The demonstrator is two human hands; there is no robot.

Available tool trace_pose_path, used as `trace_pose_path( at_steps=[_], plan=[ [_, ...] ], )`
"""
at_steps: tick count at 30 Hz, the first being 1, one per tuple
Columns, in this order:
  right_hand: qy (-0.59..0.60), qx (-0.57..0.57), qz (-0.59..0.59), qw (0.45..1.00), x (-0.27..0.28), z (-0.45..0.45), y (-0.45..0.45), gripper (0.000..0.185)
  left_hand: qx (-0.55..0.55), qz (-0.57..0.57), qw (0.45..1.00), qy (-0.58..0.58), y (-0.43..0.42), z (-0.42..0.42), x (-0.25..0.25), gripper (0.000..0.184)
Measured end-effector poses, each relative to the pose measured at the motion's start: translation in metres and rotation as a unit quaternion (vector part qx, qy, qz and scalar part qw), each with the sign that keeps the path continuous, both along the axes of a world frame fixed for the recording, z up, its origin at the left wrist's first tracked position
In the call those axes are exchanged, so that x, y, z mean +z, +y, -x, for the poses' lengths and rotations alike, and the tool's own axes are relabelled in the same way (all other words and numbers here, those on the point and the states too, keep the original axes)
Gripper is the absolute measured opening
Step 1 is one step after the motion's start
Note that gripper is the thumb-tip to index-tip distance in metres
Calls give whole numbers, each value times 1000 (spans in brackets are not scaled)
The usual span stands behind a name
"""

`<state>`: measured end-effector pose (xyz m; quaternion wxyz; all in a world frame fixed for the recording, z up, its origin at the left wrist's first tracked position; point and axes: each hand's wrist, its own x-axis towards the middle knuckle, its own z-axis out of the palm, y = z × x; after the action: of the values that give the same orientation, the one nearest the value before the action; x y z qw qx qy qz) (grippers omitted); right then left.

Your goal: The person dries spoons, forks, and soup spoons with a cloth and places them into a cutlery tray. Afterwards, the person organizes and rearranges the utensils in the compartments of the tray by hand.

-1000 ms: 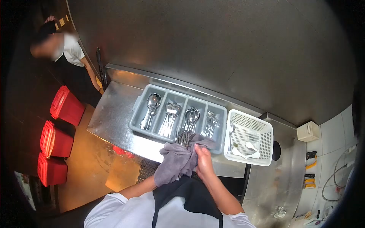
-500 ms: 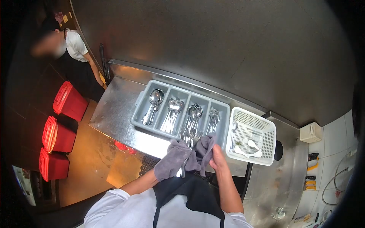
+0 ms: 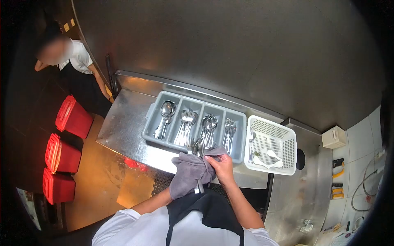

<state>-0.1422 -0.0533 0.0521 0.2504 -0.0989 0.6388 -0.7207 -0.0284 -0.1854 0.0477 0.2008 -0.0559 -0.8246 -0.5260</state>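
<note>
Head view, sole camera. Left hand: buried under a soft grey-purple cloth [image 3: 189,173]; its fingers cannot be seen, so their closure cannot be told. Right hand [image 3: 223,167]: bare, fingers pinched on the cloth's upper right edge.

Bundle of shiny metal cutlery [image 3: 198,148]: wrapped in the cloth, heads showing at the upper edge beside the grey tray, pale handle ends out below, near the black apron [image 3: 201,207]. Inference: the wrap keeps the pieces together and puts fabric between skin and metal; the right hand takes the loose edge, probably to control the fold.

Long grey plastic tray [image 3: 158,141]: on the stainless-steel tabletop [image 3: 123,119], just beyond the hands, within easy reach. Four compartments; leftmost holds large spoons [image 3: 167,108], rightmost forks [image 3: 230,126]. All lie lengthwise, heads away from the wearer, presumably so that kinds stay apart and handles face the user.

White perforated plastic basket [image 3: 271,134]: just right of the tray. Inside: white short-handled spoons [image 3: 274,155] and a metal fork [image 3: 251,143] along its left wall. Openwork would presumably let water drain.
</note>
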Motion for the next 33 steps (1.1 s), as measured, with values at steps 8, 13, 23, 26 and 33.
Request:
trace_pose_path(
  at_steps=[8,13,23,26,33],
  plan=[
    [10,-37,-10,999,-4,10,-11,14,-15,-117,990,-84,-6,-15,-9,11],
    [109,-126,-61,984,-12,35,-12,9,-43,-95,986,-130,-9,-25,-28,7],
    [-136,-14,51,989,-26,-2,-1,11,0,-59,996,-60,-7,-16,-36,11],
    [-147,-71,110,980,1,11,-4,9,-23,-150,984,-97,-3,-14,-35,12],
    [-221,-38,13,974,-52,26,16,18,-112,-280,946,-121,-3,6,-16,13]
  ],
)
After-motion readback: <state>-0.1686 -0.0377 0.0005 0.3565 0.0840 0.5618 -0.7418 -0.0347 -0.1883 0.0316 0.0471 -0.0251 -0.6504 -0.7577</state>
